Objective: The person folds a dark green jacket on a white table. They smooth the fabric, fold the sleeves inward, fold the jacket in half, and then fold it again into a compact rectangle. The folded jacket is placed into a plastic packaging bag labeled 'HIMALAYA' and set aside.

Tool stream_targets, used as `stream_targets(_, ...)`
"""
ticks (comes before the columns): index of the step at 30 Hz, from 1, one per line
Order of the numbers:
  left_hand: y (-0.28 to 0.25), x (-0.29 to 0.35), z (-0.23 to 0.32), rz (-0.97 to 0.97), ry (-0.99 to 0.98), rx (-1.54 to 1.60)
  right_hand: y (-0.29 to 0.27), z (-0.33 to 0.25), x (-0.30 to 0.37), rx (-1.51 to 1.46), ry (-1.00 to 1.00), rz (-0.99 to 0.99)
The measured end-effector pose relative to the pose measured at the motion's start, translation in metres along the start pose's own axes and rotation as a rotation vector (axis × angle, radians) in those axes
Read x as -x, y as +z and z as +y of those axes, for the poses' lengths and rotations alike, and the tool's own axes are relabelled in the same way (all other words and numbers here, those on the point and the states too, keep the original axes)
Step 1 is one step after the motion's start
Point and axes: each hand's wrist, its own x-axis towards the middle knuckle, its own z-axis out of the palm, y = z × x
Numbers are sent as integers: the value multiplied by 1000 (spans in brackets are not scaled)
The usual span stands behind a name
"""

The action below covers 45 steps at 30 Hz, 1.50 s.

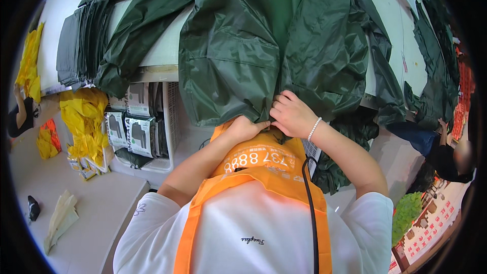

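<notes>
A dark green rain jacket [228, 61] lies spread over the white table, its front open in the middle and its lower edge hanging toward me. At the bottom of the front opening, my left hand [244, 130] pinches the hem with its fingers closed. Just beside it, my right hand [294, 115], a beaded bracelet on the wrist, is closed on the edge of the other front panel. The fingertips of both hands nearly meet. What lies right between them is too small to make out. The jacket's sleeves [147, 20] spread out to the sides.
A stack of folded dark garments [83, 43] lies at the table's left. Below it, a white basket [172, 122] holds packaged garments [139, 137], beside yellow garments [83, 116]. More dark green garments [335, 157] hang under the table at right. Other people stand at both sides.
</notes>
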Motion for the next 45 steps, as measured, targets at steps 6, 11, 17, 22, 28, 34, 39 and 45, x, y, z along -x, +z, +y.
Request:
stream_targets(6,-6,9,19,-101,-43,27,-9,10,-9,-91,-64,-56)
stream_targets(11,-6,4,21,-152,-37,186,-14,15,-8,-165,22,-95)
stream_targets(17,11,13,13,185,139,272,-14,1,-1,-205,160,-64)
stream_targets(22,3,8,12,9,-79,304,-20,9,-1,-106,149,76)
stream_targets(28,-2,14,21,-29,-115,112,-35,40,-5,56,252,240)
stream_targets(34,-7,10,-4,-207,-95,-36,-89,147,-51,171,398,519)
stream_targets(39,6,-8,-81,-185,-95,-132,-176,235,-105,440,600,733)
stream_targets(45,21,-49,-57,-285,29,-400,-232,307,-155,527,674,896)
